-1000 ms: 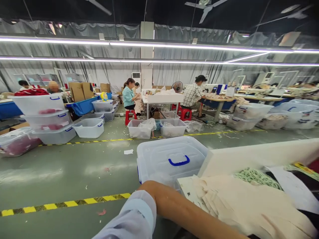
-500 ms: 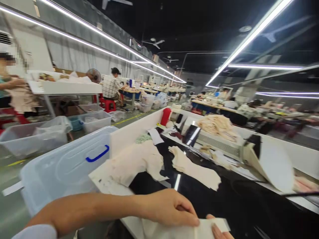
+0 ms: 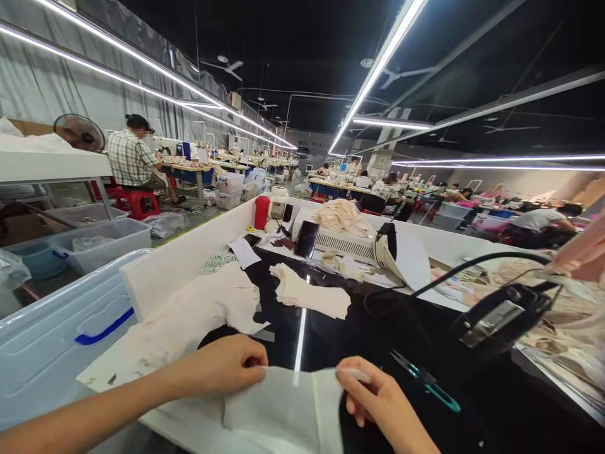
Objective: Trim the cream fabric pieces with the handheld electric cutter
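A white fabric piece (image 3: 283, 410) lies folded on the near edge of the black worktable (image 3: 387, 328). My left hand (image 3: 227, 364) pinches its left upper edge, fingers closed on the cloth. My right hand (image 3: 378, 400) pinches the right upper corner between thumb and forefinger. Small thread snips with teal handles (image 3: 423, 378) lie just right of my right hand. A stack of cream fabric pieces (image 3: 309, 295) rests further back on the table, and a larger cream pile (image 3: 198, 312) lies at the left.
A lidded clear plastic bin with a blue handle (image 3: 51, 340) stands left of the table. A dark tool on a black cable (image 3: 501, 312) sits at the right. A red bottle (image 3: 261, 212), phones and a white device stand at the back. Other people work at distant tables.
The view swung right from the aisle to the worktable. My right hand has come into view and both hands now pinch the white fabric piece.
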Available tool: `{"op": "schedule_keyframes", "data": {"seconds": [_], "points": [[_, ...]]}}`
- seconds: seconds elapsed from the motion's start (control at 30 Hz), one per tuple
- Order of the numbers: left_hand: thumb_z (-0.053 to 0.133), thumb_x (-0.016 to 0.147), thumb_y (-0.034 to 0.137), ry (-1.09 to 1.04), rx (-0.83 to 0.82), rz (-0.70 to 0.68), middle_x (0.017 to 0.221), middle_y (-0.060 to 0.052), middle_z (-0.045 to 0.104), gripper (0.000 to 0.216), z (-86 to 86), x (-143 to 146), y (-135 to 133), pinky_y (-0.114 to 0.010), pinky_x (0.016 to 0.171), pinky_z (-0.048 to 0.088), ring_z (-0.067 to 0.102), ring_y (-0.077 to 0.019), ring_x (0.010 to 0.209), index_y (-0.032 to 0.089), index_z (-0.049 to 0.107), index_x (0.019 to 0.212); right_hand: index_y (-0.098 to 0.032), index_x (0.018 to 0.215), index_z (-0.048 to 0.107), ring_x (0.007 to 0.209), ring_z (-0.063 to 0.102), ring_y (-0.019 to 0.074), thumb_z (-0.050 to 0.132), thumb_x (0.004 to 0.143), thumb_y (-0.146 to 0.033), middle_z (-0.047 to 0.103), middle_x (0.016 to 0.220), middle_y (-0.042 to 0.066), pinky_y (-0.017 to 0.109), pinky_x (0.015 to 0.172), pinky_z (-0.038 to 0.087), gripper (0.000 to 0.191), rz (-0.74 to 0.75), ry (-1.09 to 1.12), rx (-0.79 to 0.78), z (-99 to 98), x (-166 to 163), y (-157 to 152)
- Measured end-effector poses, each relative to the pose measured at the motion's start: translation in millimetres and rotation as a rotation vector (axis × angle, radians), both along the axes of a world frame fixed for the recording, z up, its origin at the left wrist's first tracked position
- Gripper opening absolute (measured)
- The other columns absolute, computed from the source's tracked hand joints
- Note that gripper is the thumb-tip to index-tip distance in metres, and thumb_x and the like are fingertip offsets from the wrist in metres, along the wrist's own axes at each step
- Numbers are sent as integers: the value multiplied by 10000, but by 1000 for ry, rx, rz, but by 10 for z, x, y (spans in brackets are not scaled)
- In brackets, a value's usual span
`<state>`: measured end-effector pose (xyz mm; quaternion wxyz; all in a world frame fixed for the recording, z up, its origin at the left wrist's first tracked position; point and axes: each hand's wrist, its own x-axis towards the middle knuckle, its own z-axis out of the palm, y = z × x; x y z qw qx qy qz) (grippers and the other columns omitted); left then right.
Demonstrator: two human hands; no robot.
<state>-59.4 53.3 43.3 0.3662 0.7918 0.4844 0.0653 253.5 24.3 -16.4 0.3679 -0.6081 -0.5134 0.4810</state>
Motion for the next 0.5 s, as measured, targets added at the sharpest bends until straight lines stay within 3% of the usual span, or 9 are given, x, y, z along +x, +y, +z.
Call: {"op": "schedule_keyframes", "data": {"seconds": [0.17,0.3,0.4,0.5], "points": [[523,960,103,226,414,-23,1113,-65,734,230,-102,5,45,-315,832,535,717,-240,983,196,723,1025,-202,856,697,402,529,124,693,747,-648,675,570,-1,243,454,406,460,85,-162,71,81,-65,238],[435,1002,-1,200,844,-206,1239,-133,716,328,-207,126,-6,-407,1008,571,694,-263,1123,156,691,1135,-221,860,698,448,537,124,632,800,-537,635,591,-36,229,450,419,328,87,-250,151,128,-104,249],[485,1051,27,16,950,-397,1242,-104,741,272,-307,310,-72,-371,1062,556,697,-230,1147,155,677,1196,-225,891,710,450,521,126,588,858,-449,589,583,-57,228,440,413,257,113,-318,209,168,-115,221],[593,1086,146,-71,925,-473,1229,-86,759,146,-430,490,-121,-358,1026,576,721,-231,1122,156,683,1200,-227,900,723,482,550,141,572,908,-396,607,615,-44,248,471,452,226,129,-390,287,192,-68,227]]}}
